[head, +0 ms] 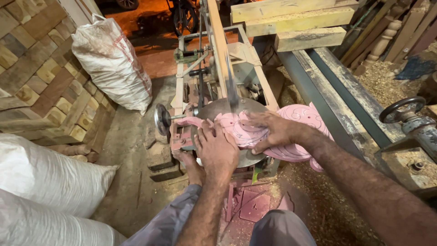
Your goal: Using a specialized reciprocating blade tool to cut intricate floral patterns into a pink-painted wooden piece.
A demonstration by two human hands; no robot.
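Your left hand (217, 152) lies flat on the near left part of the pink carved panel (273, 132), fingers together and pressed down, the tips pointing towards the saw blade (231, 91). Your right hand (273, 130) rests palm down on the middle of the same panel, fingers spread over the cut scrollwork, just right of the blade. The panel sits on the round metal saw table (214, 109), its right part hanging out past the rim towards the long bench (337, 100). The thin blade rises upright right in front of your fingertips, blurred, with the wooden saw arm (218, 41) running away above it. A handwheel (162, 119) stands off the left of the table, close to your left hand. Pink offcuts (255, 205) lie on the floor between your knees, amid sawdust. To your left stand white sacks (111, 64) and stacked wood blocks (41, 77); to your right, thick timber beams (296, 23) lie across the bench and a second handwheel (403, 109) sits near the edge.
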